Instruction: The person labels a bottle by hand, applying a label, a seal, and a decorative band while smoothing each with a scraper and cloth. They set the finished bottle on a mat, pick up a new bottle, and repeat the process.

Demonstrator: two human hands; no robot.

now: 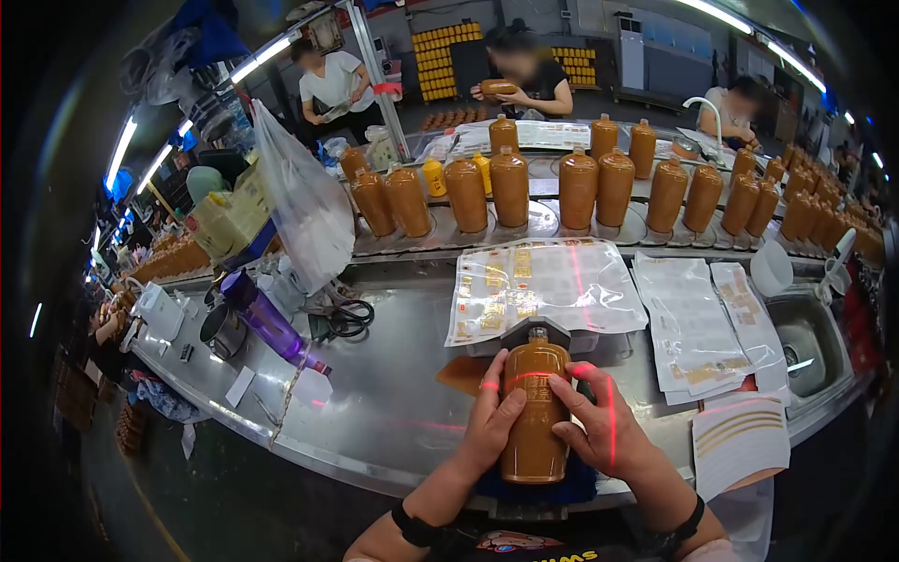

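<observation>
Here, both hands (489, 423) (604, 429) clasp a glossy, round-shouldered bottle (535, 440).

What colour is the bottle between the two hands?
The bottle is glossy brown; the head view shows it.

White strip lights (715, 13) at far right and along the left light the room unevenly, leaving the steel counter (370, 398) fairly bright with a pale sheen while the near left floor (215, 510) sinks into shadow. Glare whitens patches of the plastic sheet (548, 281), small highlights dot the far bottles (510, 192), and red light streaks cross the sheet, the near bottle (536, 421), left hand (492, 417) and right hand (599, 426). Wide-lens distortion bends the counter into an arc inside black corners; the near middle looks sharp, the far people's heads (515, 64) blurred.
</observation>
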